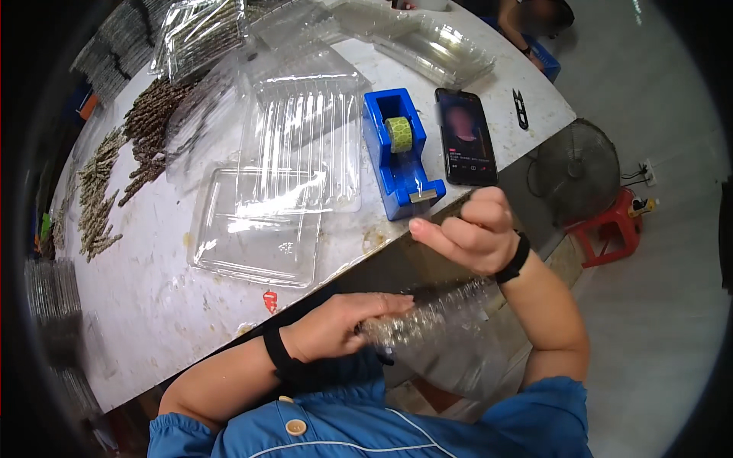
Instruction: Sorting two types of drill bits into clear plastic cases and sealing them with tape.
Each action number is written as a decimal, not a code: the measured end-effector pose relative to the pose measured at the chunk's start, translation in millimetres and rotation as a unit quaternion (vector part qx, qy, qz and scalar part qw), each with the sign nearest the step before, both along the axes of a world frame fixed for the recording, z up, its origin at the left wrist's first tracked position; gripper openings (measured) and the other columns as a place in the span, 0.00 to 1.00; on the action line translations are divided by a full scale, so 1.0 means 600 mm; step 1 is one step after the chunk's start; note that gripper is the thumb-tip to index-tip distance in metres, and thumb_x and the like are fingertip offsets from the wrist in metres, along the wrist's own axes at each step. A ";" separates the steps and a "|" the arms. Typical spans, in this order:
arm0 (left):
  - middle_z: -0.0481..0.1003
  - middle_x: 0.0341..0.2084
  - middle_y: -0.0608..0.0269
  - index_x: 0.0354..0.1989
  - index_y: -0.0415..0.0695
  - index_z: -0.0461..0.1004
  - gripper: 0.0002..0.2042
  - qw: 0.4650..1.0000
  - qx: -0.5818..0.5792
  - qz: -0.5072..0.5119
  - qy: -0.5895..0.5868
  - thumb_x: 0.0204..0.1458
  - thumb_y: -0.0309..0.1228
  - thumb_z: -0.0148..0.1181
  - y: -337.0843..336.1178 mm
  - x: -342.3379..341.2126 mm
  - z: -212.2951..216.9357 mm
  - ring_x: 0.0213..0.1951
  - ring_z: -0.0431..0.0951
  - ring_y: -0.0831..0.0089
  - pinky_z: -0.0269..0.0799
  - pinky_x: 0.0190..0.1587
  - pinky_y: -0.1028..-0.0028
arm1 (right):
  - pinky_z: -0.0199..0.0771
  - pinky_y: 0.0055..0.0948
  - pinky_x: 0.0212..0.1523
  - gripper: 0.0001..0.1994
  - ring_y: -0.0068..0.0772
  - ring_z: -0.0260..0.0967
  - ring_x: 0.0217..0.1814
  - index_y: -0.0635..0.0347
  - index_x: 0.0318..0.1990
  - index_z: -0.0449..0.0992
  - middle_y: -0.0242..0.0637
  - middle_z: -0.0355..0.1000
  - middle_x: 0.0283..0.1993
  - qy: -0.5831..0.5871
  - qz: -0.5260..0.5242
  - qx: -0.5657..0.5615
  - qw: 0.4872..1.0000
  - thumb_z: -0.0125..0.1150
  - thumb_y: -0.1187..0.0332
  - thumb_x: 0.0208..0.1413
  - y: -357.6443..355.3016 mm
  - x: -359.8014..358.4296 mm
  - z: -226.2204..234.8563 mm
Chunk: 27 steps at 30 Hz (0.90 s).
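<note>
My left hand (340, 324) lies flat on a closed clear plastic clamshell box (443, 336) filled with brownish stick-like pieces, held against my body below the table edge. My right hand (469, 229) hovers above the box with fingers curled and the index finger stretched left; whether it pinches a piece of tape I cannot tell. A blue tape dispenser (397, 149) with a green-patterned roll stands on the white table (145, 305) just beyond my right hand.
Empty clear clamshell trays (282, 183) lie open in the table's middle. Rows of brownish sticks (114, 175) cover the left side. A phone (466, 137) and small black snips (521, 108) lie right of the dispenser. A fan (576, 172) and red stool (611, 225) stand on the floor.
</note>
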<state>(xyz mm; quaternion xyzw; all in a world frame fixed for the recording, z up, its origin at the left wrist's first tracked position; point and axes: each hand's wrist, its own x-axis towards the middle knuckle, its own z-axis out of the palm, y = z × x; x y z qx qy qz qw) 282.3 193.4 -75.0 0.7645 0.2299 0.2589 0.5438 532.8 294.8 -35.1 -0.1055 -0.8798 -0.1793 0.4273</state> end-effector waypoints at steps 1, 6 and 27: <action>0.72 0.57 0.48 0.58 0.41 0.71 0.26 1.000 -0.011 0.016 0.014 0.46 0.19 0.61 0.000 -0.002 0.000 0.57 0.74 0.53 0.69 0.59 0.66 | 0.62 0.26 0.36 0.14 0.24 0.61 0.36 0.50 0.38 0.83 0.19 0.65 0.34 -0.013 0.000 -0.030 0.999 0.69 0.69 0.38 -0.002 -0.002 -0.007; 0.77 0.49 0.56 0.56 0.41 0.71 0.22 0.984 -0.166 0.010 0.068 0.50 0.18 0.57 -0.025 -0.029 -0.007 0.48 0.79 0.63 0.72 0.54 0.71 | 0.65 0.29 0.34 0.09 0.26 0.64 0.36 0.54 0.35 0.82 0.22 0.67 0.32 -0.067 0.075 -0.183 0.978 0.68 0.70 0.43 -0.065 -0.001 -0.117; 0.75 0.50 0.60 0.62 0.40 0.62 0.23 0.751 -0.515 0.176 -0.374 0.59 0.30 0.58 -0.147 -0.116 0.137 0.49 0.76 0.71 0.75 0.53 0.66 | 0.67 0.27 0.45 0.17 0.28 0.68 0.43 0.64 0.51 0.77 0.35 0.72 0.40 0.133 0.161 -0.649 0.731 0.58 0.66 0.56 -0.355 -0.179 -0.097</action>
